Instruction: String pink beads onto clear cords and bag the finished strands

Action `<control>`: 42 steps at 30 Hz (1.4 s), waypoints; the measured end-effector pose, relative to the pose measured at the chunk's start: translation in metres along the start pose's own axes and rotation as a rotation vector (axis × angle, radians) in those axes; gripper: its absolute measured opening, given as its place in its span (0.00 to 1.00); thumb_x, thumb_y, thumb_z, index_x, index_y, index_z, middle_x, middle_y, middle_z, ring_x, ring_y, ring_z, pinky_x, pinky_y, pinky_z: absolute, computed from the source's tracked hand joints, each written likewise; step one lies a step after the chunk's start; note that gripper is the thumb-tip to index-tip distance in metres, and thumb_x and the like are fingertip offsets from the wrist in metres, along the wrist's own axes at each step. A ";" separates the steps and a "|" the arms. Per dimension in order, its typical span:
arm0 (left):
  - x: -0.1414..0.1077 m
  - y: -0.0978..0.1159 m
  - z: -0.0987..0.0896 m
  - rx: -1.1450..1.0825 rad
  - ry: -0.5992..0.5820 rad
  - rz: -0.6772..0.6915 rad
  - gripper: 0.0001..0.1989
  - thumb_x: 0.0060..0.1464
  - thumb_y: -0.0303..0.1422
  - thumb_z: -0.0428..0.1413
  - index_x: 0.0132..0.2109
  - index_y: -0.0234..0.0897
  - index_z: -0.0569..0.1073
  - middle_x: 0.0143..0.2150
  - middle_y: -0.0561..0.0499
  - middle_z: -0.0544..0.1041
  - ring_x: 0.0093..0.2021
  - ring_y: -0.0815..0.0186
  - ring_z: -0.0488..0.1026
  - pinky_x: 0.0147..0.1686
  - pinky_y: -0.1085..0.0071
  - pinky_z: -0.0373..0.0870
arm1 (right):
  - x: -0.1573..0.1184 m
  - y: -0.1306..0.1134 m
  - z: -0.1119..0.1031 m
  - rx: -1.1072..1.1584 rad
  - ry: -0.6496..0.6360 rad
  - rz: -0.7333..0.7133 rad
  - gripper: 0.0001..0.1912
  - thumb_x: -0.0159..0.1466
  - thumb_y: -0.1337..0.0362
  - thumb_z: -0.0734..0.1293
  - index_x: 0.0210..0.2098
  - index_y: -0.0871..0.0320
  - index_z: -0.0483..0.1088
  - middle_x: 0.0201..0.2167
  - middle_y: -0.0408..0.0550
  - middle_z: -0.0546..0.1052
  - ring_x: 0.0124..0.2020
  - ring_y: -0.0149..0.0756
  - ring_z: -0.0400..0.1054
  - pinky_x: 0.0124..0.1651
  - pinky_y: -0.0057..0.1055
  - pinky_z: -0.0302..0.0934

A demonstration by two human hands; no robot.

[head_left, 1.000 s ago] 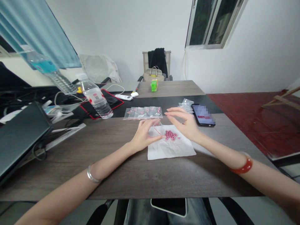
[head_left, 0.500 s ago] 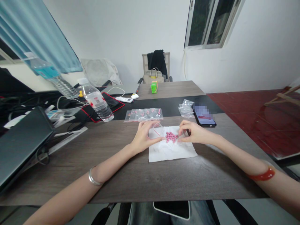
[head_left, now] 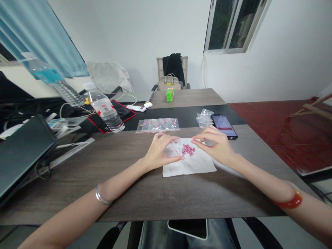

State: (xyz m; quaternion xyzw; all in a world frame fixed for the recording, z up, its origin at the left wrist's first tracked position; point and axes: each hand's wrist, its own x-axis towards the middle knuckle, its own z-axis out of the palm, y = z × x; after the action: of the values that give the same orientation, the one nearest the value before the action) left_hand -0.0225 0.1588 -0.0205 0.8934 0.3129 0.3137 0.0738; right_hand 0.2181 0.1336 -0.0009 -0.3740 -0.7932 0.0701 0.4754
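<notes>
A white sheet (head_left: 192, 167) lies on the table with a cluster of small pink beads (head_left: 188, 149) on it. My left hand (head_left: 161, 151) holds a small clear zip bag (head_left: 177, 146) between thumb and fingers, at the left edge of the beads. Just right of and above the beads, my right hand (head_left: 214, 141) has thumb and index fingertips pinched together; what they hold, if anything, is too small to name. Beyond my left hand lies a row of clear bags (head_left: 157, 125) with pink beads inside. More clear bags (head_left: 204, 118) lie beyond my right hand.
A phone (head_left: 224, 126) lies right of the loose bags. Two water bottles (head_left: 105, 108), cables and a dark laptop (head_left: 24, 155) occupy the left side. A green box (head_left: 169, 95) stands at the far side. Another device (head_left: 188, 228) rests on my lap.
My right hand has lifted slightly off the beads, and its thumb and index fingertips have come together. My left hand stays in nearly the same place with the bag. The view has shifted slightly.
</notes>
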 end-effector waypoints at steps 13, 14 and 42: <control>0.001 0.004 0.003 0.011 0.035 0.052 0.27 0.49 0.49 0.61 0.52 0.39 0.70 0.43 0.48 0.80 0.43 0.57 0.76 0.53 0.55 0.58 | -0.015 -0.005 0.026 -0.002 -0.147 -0.051 0.10 0.66 0.61 0.64 0.43 0.50 0.77 0.32 0.44 0.78 0.35 0.36 0.68 0.40 0.36 0.59; 0.001 0.003 0.003 0.003 0.040 0.039 0.26 0.50 0.49 0.61 0.52 0.39 0.70 0.44 0.48 0.80 0.44 0.57 0.75 0.53 0.55 0.58 | -0.015 -0.005 0.026 0.002 -0.127 -0.033 0.11 0.66 0.62 0.64 0.45 0.51 0.76 0.33 0.44 0.79 0.35 0.36 0.68 0.41 0.37 0.59; -0.001 -0.009 0.002 -0.036 0.047 -0.058 0.25 0.53 0.47 0.59 0.53 0.39 0.68 0.49 0.45 0.78 0.46 0.57 0.74 0.54 0.54 0.58 | -0.015 0.062 0.008 0.164 -0.431 0.192 0.04 0.60 0.63 0.70 0.34 0.52 0.79 0.48 0.52 0.75 0.50 0.41 0.71 0.53 0.44 0.64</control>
State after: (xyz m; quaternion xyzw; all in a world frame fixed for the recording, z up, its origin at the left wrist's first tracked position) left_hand -0.0265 0.1658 -0.0259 0.8749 0.3347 0.3380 0.0914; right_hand 0.2480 0.1701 -0.0447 -0.3842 -0.8287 0.2575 0.3152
